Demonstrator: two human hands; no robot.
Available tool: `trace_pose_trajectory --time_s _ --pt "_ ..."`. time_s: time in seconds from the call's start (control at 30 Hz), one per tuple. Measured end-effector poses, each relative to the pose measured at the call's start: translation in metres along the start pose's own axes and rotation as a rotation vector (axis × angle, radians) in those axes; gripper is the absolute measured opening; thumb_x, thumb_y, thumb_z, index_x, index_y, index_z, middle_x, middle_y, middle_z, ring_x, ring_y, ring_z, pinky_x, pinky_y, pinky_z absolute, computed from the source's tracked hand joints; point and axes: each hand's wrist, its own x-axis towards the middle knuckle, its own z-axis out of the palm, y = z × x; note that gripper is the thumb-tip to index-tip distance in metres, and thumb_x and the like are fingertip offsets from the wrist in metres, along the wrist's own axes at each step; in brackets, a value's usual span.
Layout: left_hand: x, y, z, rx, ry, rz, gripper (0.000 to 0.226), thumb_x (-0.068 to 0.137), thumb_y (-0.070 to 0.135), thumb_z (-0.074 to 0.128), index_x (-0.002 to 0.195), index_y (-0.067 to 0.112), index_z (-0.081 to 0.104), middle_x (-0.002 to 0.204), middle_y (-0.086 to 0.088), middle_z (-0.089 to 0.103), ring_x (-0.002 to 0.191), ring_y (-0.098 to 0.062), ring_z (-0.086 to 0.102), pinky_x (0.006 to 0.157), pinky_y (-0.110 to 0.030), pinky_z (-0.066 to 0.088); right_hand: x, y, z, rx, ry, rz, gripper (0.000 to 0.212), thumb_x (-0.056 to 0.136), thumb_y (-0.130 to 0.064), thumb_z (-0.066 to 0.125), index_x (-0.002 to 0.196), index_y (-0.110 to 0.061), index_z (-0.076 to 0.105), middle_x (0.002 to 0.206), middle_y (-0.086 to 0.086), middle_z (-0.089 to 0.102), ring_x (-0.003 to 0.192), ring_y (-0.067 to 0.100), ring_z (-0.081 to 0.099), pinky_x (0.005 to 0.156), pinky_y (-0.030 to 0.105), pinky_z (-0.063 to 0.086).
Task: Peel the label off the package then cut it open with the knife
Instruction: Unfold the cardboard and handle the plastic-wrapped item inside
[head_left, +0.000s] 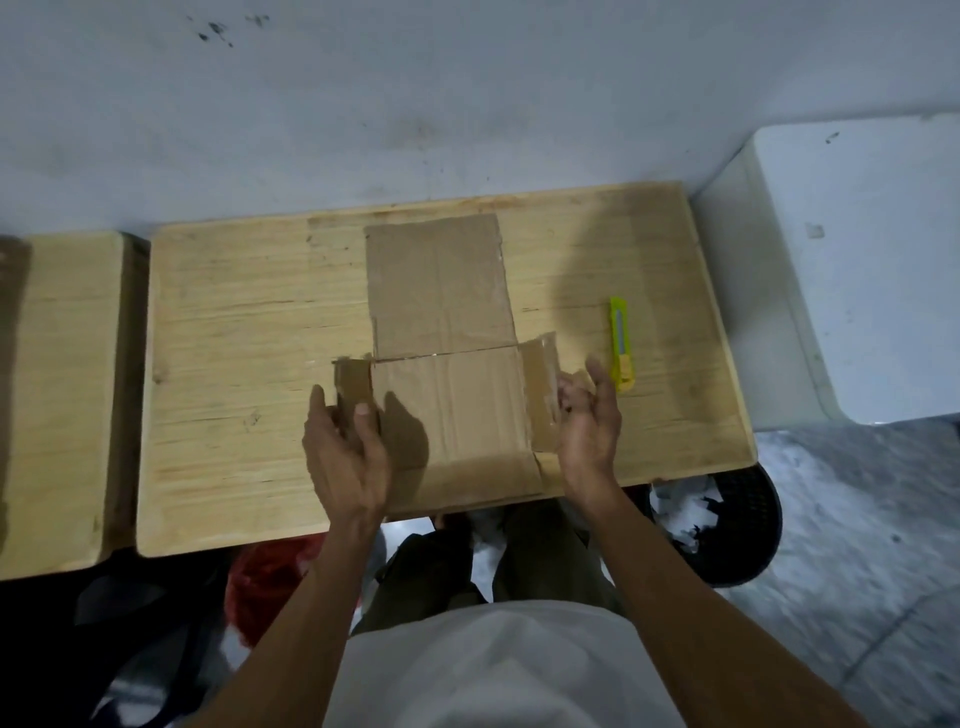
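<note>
While the flattened cardboard package lies spread on the wooden table, both hands work at its side flaps. At the package's left edge, the left hand pinches a small raised flap, thumb on its inner face and fingers behind it. At the package's right edge, the right hand has its fingers loosely curled against the other side flap, which stands tilted up; whether it truly grips the flap I cannot tell. Just beyond that hand, to the right of the package, a yellow-green utility knife lies flat on the table, apart from the cardboard and untouched. The package's far panel reaches toward the wall behind the table. Left of the package's table stands a second wooden table. Below the table's near right corner, right of the package, a dark basket holds white paper scraps. A white box-like unit sits further right.
</note>
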Motion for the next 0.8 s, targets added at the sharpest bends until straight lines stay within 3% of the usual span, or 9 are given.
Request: trace_pose_trajectory --time_s 0.13,0.2,0.27,0.3,0.37,0.43,0.53,0.63,0.8 --pt "-0.012 0.014 0.009 -0.013 -0.162 0.099 0.066 0.102 0.044 0.045 0.157 0.018 0.020 0.155 -0.008 0.042 0.140 -0.026 0.040 0.110 -0.034 0.034 -0.023 -0.005 0.018 -0.060 -0.153 -0.076 0.045 0.102 -0.035 0.041 0.147 -0.037 0.035 0.120 -0.023 0.065 0.121 0.006 0.058 0.108 0.039 0.044" --pt "-0.016 0.011 0.017 0.015 -0.247 0.194 0.066 0.102 0.049 0.039 0.158 0.023 0.017 0.160 -0.004 0.033 0.144 -0.022 0.035 0.114 -0.040 0.034 -0.031 -0.004 0.024 -0.152 -0.224 -0.141 0.047 0.105 -0.034 0.037 0.151 -0.033 0.029 0.114 -0.055 0.048 0.120 -0.014 0.049 0.106 0.018 0.039" --pt "-0.018 0.003 0.025 0.080 -0.288 0.245 0.067 0.101 0.048 0.035 0.158 0.017 0.017 0.164 -0.005 0.023 0.150 -0.021 0.023 0.120 -0.045 0.028 -0.037 0.000 0.029 -0.269 -0.280 -0.204 0.049 0.106 -0.033 0.034 0.154 -0.033 0.022 0.112 -0.069 0.028 0.111 -0.032 0.038 0.095 0.003 0.032" --pt "-0.019 -0.001 0.029 0.120 -0.301 0.261 0.068 0.101 0.046 0.033 0.158 0.013 0.017 0.165 -0.006 0.017 0.152 -0.019 0.015 0.122 -0.047 0.023 -0.038 0.005 0.031 -0.327 -0.305 -0.236 0.050 0.106 -0.035 0.032 0.154 -0.035 0.019 0.121 -0.063 0.027 0.112 -0.032 0.034 0.094 0.001 0.029" --pt "-0.017 -0.008 0.035 0.196 -0.345 0.286 0.067 0.102 0.045 0.029 0.157 0.011 0.014 0.165 -0.004 0.007 0.153 -0.017 0.001 0.125 -0.048 0.014 -0.039 0.015 0.033 -0.422 -0.338 -0.293 0.052 0.105 -0.040 0.028 0.155 -0.036 0.014 0.148 -0.035 0.029 0.127 -0.021 0.031 0.096 -0.002 0.023" --pt "-0.012 -0.014 0.040 0.306 -0.409 0.317 0.067 0.102 0.047 0.020 0.158 0.013 0.007 0.166 -0.002 -0.003 0.153 -0.017 -0.008 0.125 -0.050 0.007 -0.036 0.026 0.035 -0.530 -0.372 -0.392 0.055 0.104 -0.041 0.025 0.157 -0.030 0.011 0.161 -0.014 0.023 0.144 -0.005 0.023 0.107 0.001 0.015" --pt "-0.006 -0.019 0.045 0.470 -0.452 0.367 0.070 0.100 0.053 0.007 0.157 0.015 -0.003 0.165 -0.004 -0.012 0.152 -0.021 -0.016 0.123 -0.052 -0.001 -0.031 0.038 0.039 -0.769 -0.385 -0.511 0.056 0.105 -0.033 0.022 0.157 -0.022 0.008 0.164 -0.012 0.009 0.150 0.000 0.005 0.118 0.022 0.003" --pt "-0.003 -0.021 0.051 0.579 -0.455 0.358 0.070 0.099 0.055 0.002 0.156 0.017 -0.010 0.165 -0.004 -0.018 0.151 -0.022 -0.020 0.123 -0.053 -0.004 -0.025 0.046 0.045 -0.968 -0.361 -0.603 0.058 0.103 -0.037 0.015 0.157 -0.014 0.011 0.165 -0.003 0.013 0.152 0.009 0.003 0.122 0.039 0.008" --pt "-0.004 -0.025 0.055 0.657 -0.409 0.352 0.065 0.103 0.047 0.016 0.159 0.019 0.000 0.167 -0.002 -0.008 0.153 -0.022 -0.015 0.121 -0.061 0.000 -0.018 0.056 0.050 -1.164 -0.360 -0.595 0.062 0.102 -0.043 0.010 0.157 -0.016 0.006 0.166 -0.001 0.010 0.153 0.012 -0.001 0.123 0.049 0.009"
